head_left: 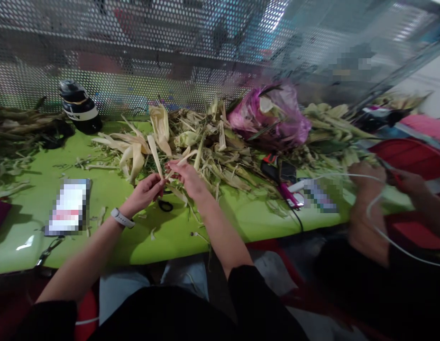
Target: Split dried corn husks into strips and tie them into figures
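Note:
Both hands meet over the green table, in front of a heap of dry corn husks. My left hand, with a pale band on its wrist, is closed on the lower end of a pale husk strip that stands up from the fingers. My right hand is closed beside it on a second thin strip that slants up to the right. The fingertips nearly touch. Just below them lie the dark handles of scissors. Wide pale husks lie behind my left hand.
A phone lies at the left, with a black bottle behind it. A pink plastic bag stands by the perforated metal screen. At the right are another phone, a white cable and a co-worker's hands.

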{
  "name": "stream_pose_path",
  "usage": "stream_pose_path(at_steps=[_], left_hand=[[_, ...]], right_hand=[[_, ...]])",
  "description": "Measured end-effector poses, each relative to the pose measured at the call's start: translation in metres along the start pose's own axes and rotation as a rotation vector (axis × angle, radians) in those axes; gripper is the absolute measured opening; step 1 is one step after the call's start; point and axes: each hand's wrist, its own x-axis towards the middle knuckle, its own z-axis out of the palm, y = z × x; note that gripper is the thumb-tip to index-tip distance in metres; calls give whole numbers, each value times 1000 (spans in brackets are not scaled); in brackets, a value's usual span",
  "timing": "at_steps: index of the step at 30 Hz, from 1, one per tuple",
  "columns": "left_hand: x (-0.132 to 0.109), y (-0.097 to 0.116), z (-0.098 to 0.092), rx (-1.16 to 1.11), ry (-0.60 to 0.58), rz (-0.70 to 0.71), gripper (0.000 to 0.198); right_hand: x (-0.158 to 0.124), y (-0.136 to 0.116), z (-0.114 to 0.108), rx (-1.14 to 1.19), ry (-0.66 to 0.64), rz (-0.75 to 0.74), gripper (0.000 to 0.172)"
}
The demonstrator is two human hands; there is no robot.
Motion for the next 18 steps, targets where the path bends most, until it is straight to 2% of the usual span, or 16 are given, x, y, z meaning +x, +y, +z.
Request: stream_pose_path(at_steps=[2,5,8,11,14,18], left_hand=[[0,0,-1,36,41,-18,32],[1,-1,-2,14,173,-56,34],[2,-2,-4,-21,241,-60,35],[1,0,-3,-15,149,-35,33],[-2,5,-1,-22,40,-14,29],[-4,11,-1,41,-19,-16,31]], right_hand=[[-4,-1,3,-49,-57,-31,29],[-11,-3,9,-126,-58,-140,30],[-12,-1,13,-52,-73,-178,32],[-7,3,12,24,6,-99,33],[-3,4,10,-32,74,-41,30],[-5,3,13,-129,-91,-40,29]])
